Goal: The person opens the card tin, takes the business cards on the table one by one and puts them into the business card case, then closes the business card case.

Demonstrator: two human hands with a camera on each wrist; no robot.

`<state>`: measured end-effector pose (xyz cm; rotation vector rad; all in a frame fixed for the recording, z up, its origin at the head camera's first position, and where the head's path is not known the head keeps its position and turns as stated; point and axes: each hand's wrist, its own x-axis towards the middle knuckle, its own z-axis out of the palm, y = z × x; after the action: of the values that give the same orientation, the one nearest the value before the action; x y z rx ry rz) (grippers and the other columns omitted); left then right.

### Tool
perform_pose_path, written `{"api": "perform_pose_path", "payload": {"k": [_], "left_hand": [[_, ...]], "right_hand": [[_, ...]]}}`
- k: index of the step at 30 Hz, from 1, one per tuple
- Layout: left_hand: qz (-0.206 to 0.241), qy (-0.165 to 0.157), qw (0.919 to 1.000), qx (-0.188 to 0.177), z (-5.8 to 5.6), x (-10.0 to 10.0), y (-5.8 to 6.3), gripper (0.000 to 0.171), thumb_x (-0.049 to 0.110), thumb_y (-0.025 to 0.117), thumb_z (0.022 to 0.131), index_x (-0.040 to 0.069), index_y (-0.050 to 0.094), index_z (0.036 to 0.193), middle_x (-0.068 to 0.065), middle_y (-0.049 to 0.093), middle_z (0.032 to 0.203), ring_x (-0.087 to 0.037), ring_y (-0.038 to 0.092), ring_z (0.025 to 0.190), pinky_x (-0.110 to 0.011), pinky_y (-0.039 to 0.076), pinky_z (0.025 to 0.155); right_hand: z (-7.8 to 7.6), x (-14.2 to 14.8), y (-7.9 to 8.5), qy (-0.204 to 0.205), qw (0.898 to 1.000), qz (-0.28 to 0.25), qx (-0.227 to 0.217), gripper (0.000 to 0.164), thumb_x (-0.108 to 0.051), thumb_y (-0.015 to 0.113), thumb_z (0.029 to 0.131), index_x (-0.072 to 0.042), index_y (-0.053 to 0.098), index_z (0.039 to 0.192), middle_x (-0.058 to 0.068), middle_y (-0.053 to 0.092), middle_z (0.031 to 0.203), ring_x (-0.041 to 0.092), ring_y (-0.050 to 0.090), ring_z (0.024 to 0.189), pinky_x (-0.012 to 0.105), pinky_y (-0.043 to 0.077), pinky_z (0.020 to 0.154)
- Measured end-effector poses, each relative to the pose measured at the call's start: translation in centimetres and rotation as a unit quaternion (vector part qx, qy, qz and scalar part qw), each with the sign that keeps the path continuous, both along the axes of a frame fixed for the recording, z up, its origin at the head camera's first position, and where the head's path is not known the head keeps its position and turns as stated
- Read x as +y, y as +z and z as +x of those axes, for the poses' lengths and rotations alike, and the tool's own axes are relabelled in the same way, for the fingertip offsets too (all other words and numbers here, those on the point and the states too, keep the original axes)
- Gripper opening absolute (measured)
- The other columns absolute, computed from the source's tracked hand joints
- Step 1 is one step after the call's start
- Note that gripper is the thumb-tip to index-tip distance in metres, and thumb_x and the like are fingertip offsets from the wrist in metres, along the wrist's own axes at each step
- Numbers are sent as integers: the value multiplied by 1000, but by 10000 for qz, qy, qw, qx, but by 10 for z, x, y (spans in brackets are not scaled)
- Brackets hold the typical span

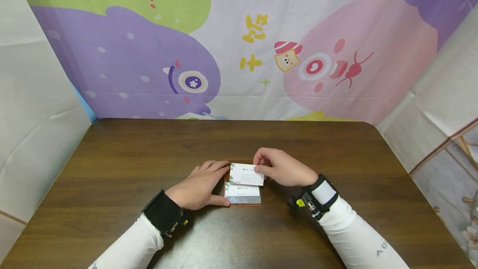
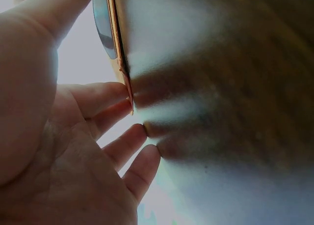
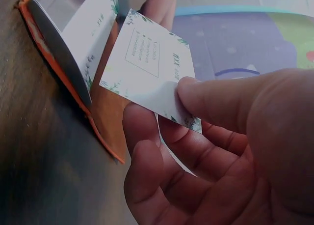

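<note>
My right hand point(image 1: 285, 167) pinches a white business card point(image 1: 244, 171) by its right end, thumb on the printed face and fingers beneath. Green leaf drawings and small print show on that card point(image 3: 147, 53) in the right wrist view. Below it lies an opened, orange-brown card holder point(image 3: 105, 122), with another printed card point(image 1: 242, 190) partly under a greyish clear pocket point(image 1: 242, 199). The held card is tilted over the holder's far half. My left hand point(image 1: 199, 186) rests at the holder's left side, fingertips along the edge and thumb at the near corner.
The holder lies on a dark brown wooden table point(image 1: 130, 148). A cloth with cartoon figures point(image 1: 254, 107) hangs behind the far edge, and pale fabric point(image 1: 41, 94) hangs at the left. Both wrists wear black straps point(image 1: 162, 213) with small devices.
</note>
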<state>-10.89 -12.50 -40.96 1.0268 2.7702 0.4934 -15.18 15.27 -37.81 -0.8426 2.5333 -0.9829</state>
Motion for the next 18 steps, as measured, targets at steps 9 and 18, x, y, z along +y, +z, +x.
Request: {"api": "perform_pose_path", "payload": {"k": [9,18], "left_hand": [[-83,35,9999,-50,0,0,0,94,64,66,85,1,42,151,-10,29,160,-30,27,143,-52,32,106],[7,-13,10000,-32,0,0,1,94,62,67,85,0,41,151,-11,31,159,-31,28,142,-52,33,106]], "right_hand": [[0,-8,-7,127,9999,3,112,5,-20,64,98,-18,60,98,-3,61,81,12,58,71,29,49,62],[1,-10,-11,164,9993,228,249,6,-21,66,97,-21,60,97,-4,60,82,13,55,74,28,45,64]]}}
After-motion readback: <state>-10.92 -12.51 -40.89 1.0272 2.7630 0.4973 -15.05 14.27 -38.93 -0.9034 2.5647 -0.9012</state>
